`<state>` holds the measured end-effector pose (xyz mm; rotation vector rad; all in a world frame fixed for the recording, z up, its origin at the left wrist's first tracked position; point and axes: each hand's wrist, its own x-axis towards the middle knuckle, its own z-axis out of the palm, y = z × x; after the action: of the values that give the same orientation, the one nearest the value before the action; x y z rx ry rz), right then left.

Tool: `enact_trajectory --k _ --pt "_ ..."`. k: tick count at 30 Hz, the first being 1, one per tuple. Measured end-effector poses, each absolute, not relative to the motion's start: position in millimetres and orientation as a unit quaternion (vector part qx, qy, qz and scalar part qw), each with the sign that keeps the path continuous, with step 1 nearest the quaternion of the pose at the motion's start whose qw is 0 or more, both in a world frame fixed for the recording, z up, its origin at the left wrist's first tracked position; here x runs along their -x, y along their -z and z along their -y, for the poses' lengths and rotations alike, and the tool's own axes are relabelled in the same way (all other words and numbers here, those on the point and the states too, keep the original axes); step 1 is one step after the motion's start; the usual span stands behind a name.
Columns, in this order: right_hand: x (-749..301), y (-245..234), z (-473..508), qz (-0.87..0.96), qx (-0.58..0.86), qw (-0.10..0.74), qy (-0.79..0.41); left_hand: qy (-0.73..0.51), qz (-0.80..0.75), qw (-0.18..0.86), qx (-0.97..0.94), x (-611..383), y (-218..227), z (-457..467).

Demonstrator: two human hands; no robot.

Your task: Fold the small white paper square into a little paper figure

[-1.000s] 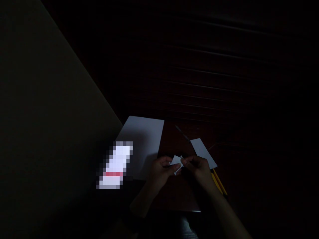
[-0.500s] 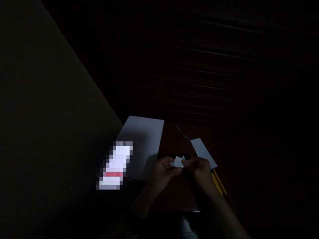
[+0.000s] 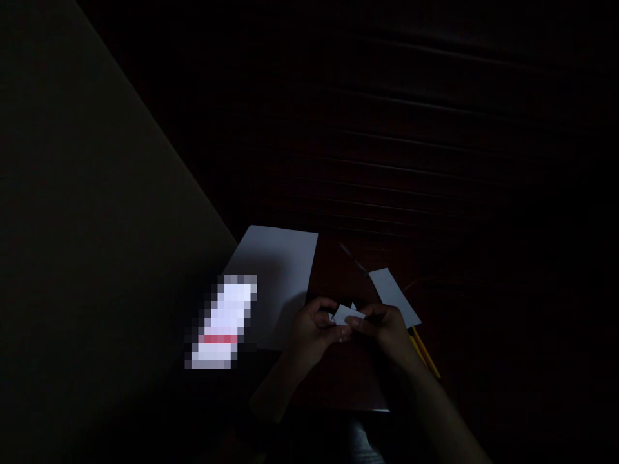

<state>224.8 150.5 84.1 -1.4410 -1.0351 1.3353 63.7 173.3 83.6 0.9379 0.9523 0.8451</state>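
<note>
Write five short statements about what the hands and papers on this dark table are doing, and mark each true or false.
1. Both hands pinch one small piece of white paper between them. True: the left hand and the right hand each grip a side of it.
2. A large white sheet lies flat to the left of the hands. True.
3. The right hand holds the yellow pencils. False: the pencils lie on the table beside the right wrist.
4. The narrow white strip lies under the left hand. False: it lies behind the right hand.
5. The small paper lies flat on the large sheet. False: it is held up in the fingers, apart from the sheet.
</note>
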Motion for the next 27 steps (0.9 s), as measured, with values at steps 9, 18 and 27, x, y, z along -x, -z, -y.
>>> enact_trajectory --k 9,18,27 --pt "-222.6 -88.4 -151.2 0.439 0.634 0.418 -0.481 -0.365 -0.435 0.663 -0.488 -62.9 -74.8 -174.4" --pt "-226.5 -91.2 -150.1 0.511 0.592 0.392 -0.485 -0.354 -0.430 0.667 -0.495 -61.7 -76.4 -171.2" --pt "-225.5 -88.8 -150.8 0.448 0.593 0.463 -0.483 -0.377 -0.435 0.665 -0.476 -64.0 -81.6 -171.5"
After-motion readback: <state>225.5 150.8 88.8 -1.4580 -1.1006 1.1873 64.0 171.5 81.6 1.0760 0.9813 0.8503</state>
